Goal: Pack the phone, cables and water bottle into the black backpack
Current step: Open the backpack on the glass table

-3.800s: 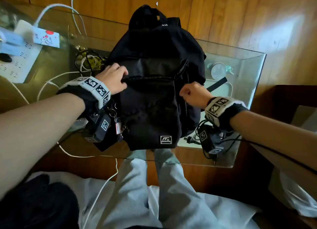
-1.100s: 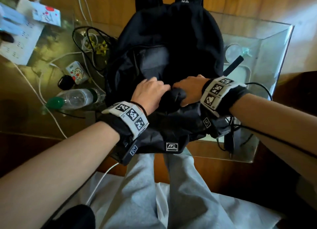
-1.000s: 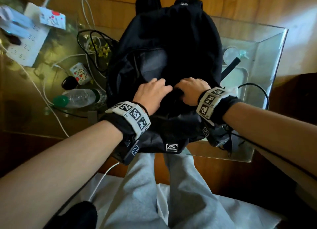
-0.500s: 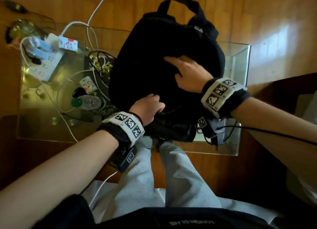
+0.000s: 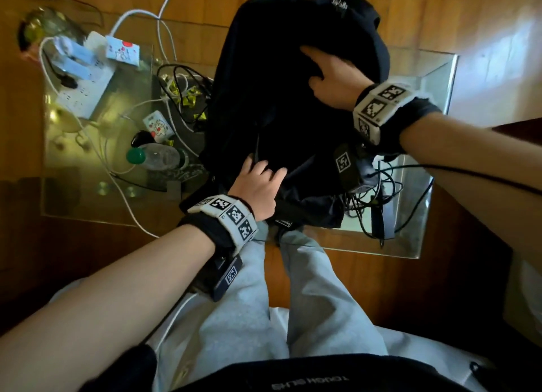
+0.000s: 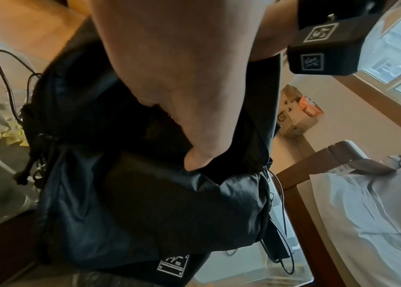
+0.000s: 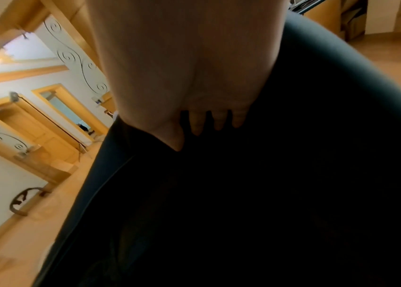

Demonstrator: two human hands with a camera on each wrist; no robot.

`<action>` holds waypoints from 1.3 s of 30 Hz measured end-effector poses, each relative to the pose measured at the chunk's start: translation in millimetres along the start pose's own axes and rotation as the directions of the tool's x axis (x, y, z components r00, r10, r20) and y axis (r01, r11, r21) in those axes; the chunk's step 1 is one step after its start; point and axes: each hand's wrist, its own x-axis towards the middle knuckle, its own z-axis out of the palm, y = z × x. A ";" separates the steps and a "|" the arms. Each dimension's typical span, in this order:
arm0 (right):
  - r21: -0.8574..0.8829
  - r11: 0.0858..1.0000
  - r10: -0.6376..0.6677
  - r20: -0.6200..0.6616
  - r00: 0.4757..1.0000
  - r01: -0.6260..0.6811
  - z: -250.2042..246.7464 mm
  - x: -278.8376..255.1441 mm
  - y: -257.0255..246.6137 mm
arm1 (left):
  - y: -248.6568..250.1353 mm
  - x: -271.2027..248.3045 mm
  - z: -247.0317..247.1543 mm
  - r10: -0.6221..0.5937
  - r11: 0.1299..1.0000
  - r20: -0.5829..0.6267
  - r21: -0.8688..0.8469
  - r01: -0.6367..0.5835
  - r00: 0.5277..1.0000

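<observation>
The black backpack [image 5: 281,104] stands on the glass table [image 5: 422,245], occupying the centre of the head view, with its carry handle at 12 o'clock. A small white-bordered woven label [image 6: 172,266] is sewn low on its front panel; the characters "FY" can be made out, the rest is too small to read. White lettering near the handle is illegible.

The left hand [image 5: 258,186] is at the lower front of the backpack, at about 6 o'clock from its middle. Its fingers are curled over a fold of the black fabric, and in the left wrist view the thumb [image 6: 199,161] presses into that fold.

The right hand [image 5: 334,80] lies on the upper part of the backpack, at about 1 o'clock. Its fingers [image 7: 196,124] are extended and flat against the fabric, holding nothing.

The water bottle [image 5: 155,157], clear with a green cap, lies on its side on the table at 9 o'clock from the backpack, just beside it. Black and white cables [image 5: 181,95] lie tangled at 10 o'clock, outside the bag. A white power strip [image 5: 85,92] sits at the table's far left. The phone cannot be identified with certainty.

The person's dark garment at the bottom edge bears inverted lettering [image 5: 311,382], not reliably readable.
</observation>
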 end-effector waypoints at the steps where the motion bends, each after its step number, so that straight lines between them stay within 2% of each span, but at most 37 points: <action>1: 0.029 1.000 0.004 -0.012 1.000 -0.004 2.5 -5.9 2.2 | 3.4 -0.6 2.7 -0.006 1.000 -0.050 -0.006 0.006 0.999; 4: 0.081 0.996 -0.016 -0.190 0.982 0.032 22.5 -35.1 10.5 | 12.3 2.5 5.2 -0.022 1.000 -0.187 0.012 0.025 0.982; 7: 0.112 0.989 -0.062 -0.305 0.950 0.100 51.9 -75.3 22.0 | 22.3 7.2 -1.4 -0.004 0.995 -0.131 0.095 0.017 0.991; 10: 0.170 0.985 0.029 -0.324 0.946 0.028 75.1 -104.7 46.4 | 27.5 8.8 -3.8 0.017 0.999 -0.142 0.051 -0.010 0.990; 12: 0.322 0.947 0.125 -0.291 0.948 -0.026 83.5 -115.1 64.4 | 25.9 8.4 -5.9 0.050 0.999 -0.177 0.015 -0.048 0.983; 14: 0.548 0.834 0.212 -0.211 0.954 -0.064 89.6 -116.2 77.3 | 20.5 9.7 -8.7 0.076 0.997 -0.172 -0.012 -0.080 0.982; 16: 0.785 0.611 0.283 -0.095 0.954 -0.103 96.6 -114.6 87.9 | 17.3 14.3 -11.4 0.078 0.996 -0.160 -0.038 -0.085 0.984; 17: 0.854 0.499 0.319 -0.023 0.948 -0.147 98.9 -115.5 91.5 | 16.8 17.1 -12.6 0.079 0.995 -0.149 -0.049 -0.087 0.986; 18: 0.879 0.433 0.342 0.046 0.938 -0.201 101.2 -117.9 94.8 | 17.4 20.2 -14.5 0.079 0.994 -0.141 -0.058 -0.088 0.987; 19: 0.867 0.429 0.347 0.103 0.932 -0.255 104.6 -121.3 98.5 | 17.3 23.9 -16.1 0.076 0.994 -0.144 -0.069 -0.087 0.987; 22: 0.741 0.558 0.333 0.213 0.919 -0.374 115.0 -134.8 119.7 | 14.6 35.1 -22.0 0.039 0.988 -0.196 -0.138 -0.067 0.980; 25: 0.520 0.693 0.413 0.281 0.866 -0.499 128.0 -142.8 164.2 | 12.8 41.3 -23.2 -0.006 0.968 -0.263 -0.242 -0.060 0.965; 27: 0.305 0.773 0.485 0.281 0.828 -0.556 133.2 -145.4 197.5 | 16.5 44.8 -19.9 -0.057 0.959 -0.324 -0.280 -0.038 0.944; 30: 0.001 0.843 0.526 0.210 0.824 -0.538 127.6 -138.5 234.0 | 28.6 51.6 -8.1 -0.135 0.967 -0.392 -0.252 0.035 0.910; 34: -0.011 0.866 0.499 0.072 0.864 -0.499 113.7 -105.0 259.2 | 36.7 63.3 4.9 -0.186 0.978 -0.463 -0.173 0.118 0.866; 39: -0.016 0.912 0.404 -0.136 0.905 -0.409 110.2 -51.1 266.2 | 34.9 73.6 8.7 -0.121 0.992 -0.552 -0.102 0.077 0.825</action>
